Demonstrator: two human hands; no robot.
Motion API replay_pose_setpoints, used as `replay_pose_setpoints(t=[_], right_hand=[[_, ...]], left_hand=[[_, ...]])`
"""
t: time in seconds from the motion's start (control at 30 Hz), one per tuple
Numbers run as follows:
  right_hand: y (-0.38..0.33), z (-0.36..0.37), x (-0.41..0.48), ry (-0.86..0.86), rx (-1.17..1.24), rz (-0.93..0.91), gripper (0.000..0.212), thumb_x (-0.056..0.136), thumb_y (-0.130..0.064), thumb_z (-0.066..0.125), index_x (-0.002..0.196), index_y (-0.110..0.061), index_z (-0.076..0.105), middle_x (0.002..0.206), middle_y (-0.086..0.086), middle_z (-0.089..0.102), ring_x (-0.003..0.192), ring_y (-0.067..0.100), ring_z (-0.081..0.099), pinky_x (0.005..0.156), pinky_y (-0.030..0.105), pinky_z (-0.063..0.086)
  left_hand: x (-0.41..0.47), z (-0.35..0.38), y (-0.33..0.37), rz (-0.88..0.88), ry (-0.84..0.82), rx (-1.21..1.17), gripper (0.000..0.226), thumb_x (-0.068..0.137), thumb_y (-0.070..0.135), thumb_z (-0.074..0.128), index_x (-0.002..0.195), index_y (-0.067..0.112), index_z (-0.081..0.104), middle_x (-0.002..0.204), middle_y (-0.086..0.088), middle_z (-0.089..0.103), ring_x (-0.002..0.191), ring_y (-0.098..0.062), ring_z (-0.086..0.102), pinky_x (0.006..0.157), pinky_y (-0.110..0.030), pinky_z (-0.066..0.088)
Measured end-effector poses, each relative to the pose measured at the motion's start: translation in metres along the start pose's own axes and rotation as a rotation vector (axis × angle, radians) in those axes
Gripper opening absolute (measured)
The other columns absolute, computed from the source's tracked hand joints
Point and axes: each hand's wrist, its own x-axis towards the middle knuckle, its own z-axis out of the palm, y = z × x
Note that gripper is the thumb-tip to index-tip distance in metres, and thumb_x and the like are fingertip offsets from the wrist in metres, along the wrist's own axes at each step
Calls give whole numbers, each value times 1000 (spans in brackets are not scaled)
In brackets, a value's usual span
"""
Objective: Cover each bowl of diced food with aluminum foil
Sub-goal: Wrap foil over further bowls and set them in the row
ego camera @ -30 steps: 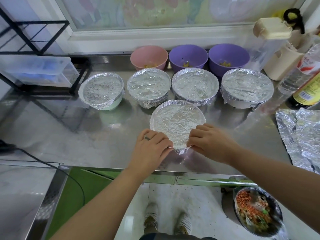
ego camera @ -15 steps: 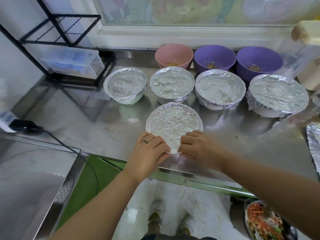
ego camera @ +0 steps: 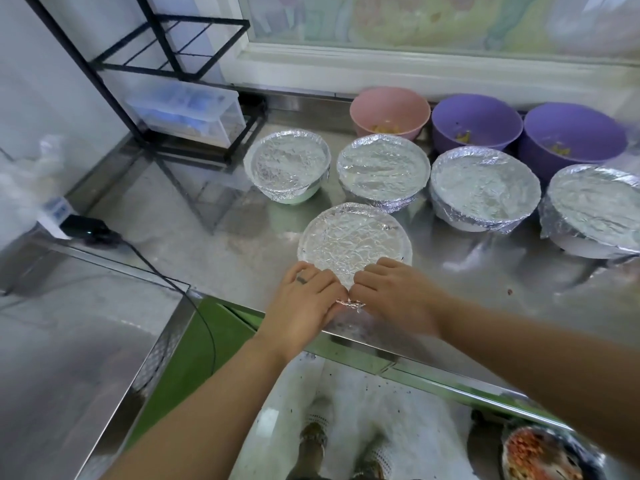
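Foil [ego camera: 349, 239] at front mid-crimp, left hand [ego camera: 304, 301] & right hand [ego camera: 391, 294] pinching its near edge; next prob. needs tight tuck underneath.

Seen from above: a left hand [ego camera: 304, 299] and a right hand [ego camera: 391, 292] grip the near rim of a round bowl capped in crinkled aluminum foil [ego camera: 353, 237] on a shiny steel counter [ego camera: 214, 244]. Behind stand four more foil-capped bowls [ego camera: 381, 168], then an uncovered pink plastic bowl [ego camera: 389, 109] and two purple plastic bowls [ego camera: 476, 119].
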Motion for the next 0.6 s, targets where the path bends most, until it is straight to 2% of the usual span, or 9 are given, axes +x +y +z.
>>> replay_pose_setpoints(t=[0.1,0.2,0.3,0.37,0.47,0.6], right_hand=[[2,2,3,30,1,-16,5,94,-17,51,90,-18,49,81,0,55,71,20,48,70,32,35],[4,3,6,56,12,-23,14,97,-18,47,86,-17,55,78,1,54,69,20,48,69,31,36],[6,4,8,69,30,-25,17,99,-20,50,84,-16,58,77,0,54,69,20,48,69,31,36],[5,6,8,67,45,-10,12,96,-17,58,84,-17,57,76,-1,53,69,20,48,69,31,36],[3,10,6,56,49,45,15,89,-15,68,81,-19,55,75,-3,53,68,20,50,69,32,38],[3,8,8,105,31,73,19,94,-25,62,77,-18,57,74,-3,53,67,19,50,66,33,42]], left_hand=[[5,5,-3,4,-10,19,15,86,25,78,85,21,63,85,5,59,76,-20,52,98,-35,37],[9,5,-5,17,-17,12,17,88,30,76,84,21,62,84,5,59,76,-19,53,98,-36,39],[11,5,-6,20,-22,7,17,86,28,77,82,21,62,82,5,58,75,-18,54,100,-35,37],[12,5,-6,21,-30,12,19,83,25,80,81,21,62,81,5,58,75,-19,55,100,-34,36],[11,4,-7,31,-37,15,15,85,24,76,82,20,63,82,6,58,76,-18,55,101,-33,35],[11,3,-8,31,-27,-7,6,88,24,68,83,23,65,83,7,60,75,-18,56,103,-34,35]])
